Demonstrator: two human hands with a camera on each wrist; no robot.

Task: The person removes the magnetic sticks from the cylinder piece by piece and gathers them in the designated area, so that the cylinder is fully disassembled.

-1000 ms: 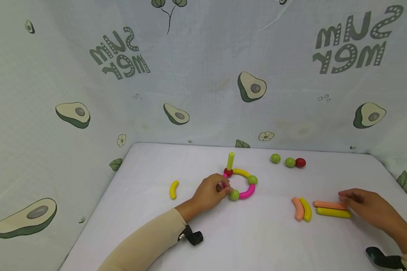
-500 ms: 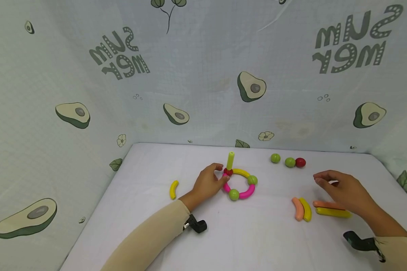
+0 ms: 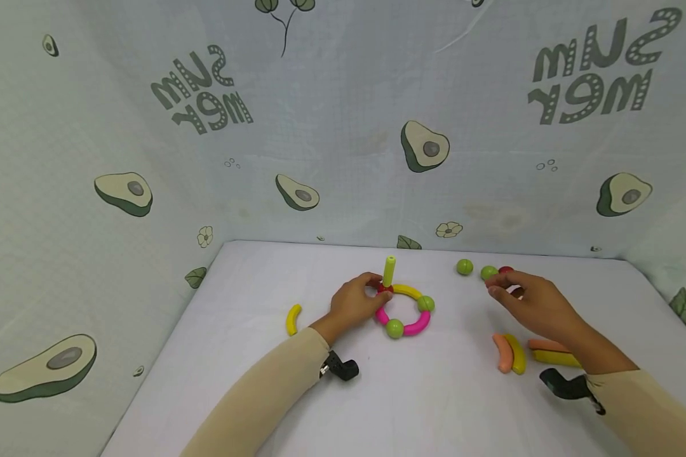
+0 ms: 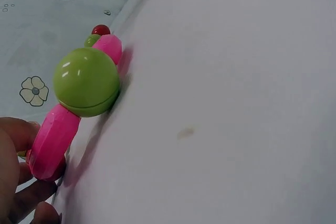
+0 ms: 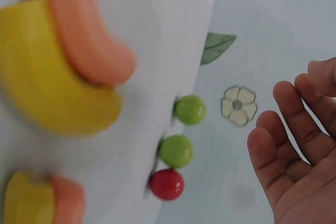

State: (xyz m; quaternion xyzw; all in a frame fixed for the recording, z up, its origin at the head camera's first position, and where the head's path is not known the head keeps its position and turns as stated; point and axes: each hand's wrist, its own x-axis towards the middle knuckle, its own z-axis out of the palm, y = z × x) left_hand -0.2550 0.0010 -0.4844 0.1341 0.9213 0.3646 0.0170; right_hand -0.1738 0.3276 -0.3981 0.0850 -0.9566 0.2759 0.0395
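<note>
A ring of curved rods and balls lies on the table, with a pink curved rod (image 3: 416, 324), a yellow curved rod (image 3: 407, 291) and green balls (image 3: 395, 328) in it. From its red ball (image 3: 384, 289) a lime straight rod (image 3: 389, 271) stands upright. My left hand (image 3: 354, 301) pinches that red ball between thumb and fingers; the left wrist view has the fingers around the end of a pink rod (image 4: 55, 142). Holding nothing, my right hand (image 3: 540, 306) hovers with loosely bent fingers near a loose green ball (image 3: 488, 272) and a red ball (image 3: 505, 270), partly covering the red one.
Another green ball (image 3: 465, 266) sits near the back edge. Right of centre lie an orange curved rod (image 3: 503, 353) and a yellow curved rod (image 3: 516, 353), with orange and yellow straight rods (image 3: 554, 357) beside them. A lone yellow curved rod (image 3: 293, 318) lies to the left.
My right hand has moved left and away from the straight rods to near the loose balls, still empty. My left hand has shifted from the ring's near-left side up to its red ball.
</note>
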